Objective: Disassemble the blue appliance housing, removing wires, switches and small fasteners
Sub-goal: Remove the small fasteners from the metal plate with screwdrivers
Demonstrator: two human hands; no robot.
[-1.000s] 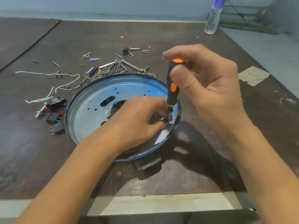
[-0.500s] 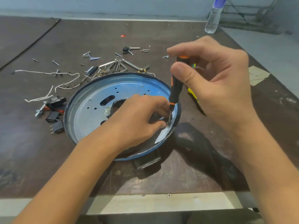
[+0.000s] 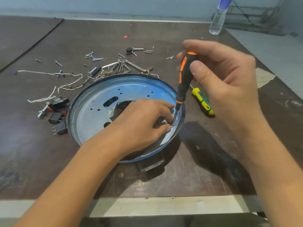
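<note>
The round blue appliance housing (image 3: 98, 99) lies open side up on the dark table, its metal floor pierced with holes. My left hand (image 3: 141, 123) reaches into its right side, with thumb and fingers curled round a small part by the inner wall; the part itself is hidden. My right hand (image 3: 219, 76) grips a black and orange screwdriver (image 3: 184, 79), held nearly upright. Its tip meets the housing right by my left fingertips. White wires (image 3: 49, 74), black switches (image 3: 56, 117) and loose screws (image 3: 93, 57) lie left of and behind the housing.
A yellow and green screwdriver (image 3: 203, 102) lies right of the housing. Hex keys (image 3: 131, 65) sit behind it. A plastic bottle (image 3: 217, 22) stands at the far right corner. A paper scrap (image 3: 262, 77) lies at the right edge. The table's pale front edge (image 3: 147, 205) runs below.
My right hand has shifted on the screwdriver handle, fingers moving round it, and the handle now leans slightly further right. My left hand stays in place in the housing.
</note>
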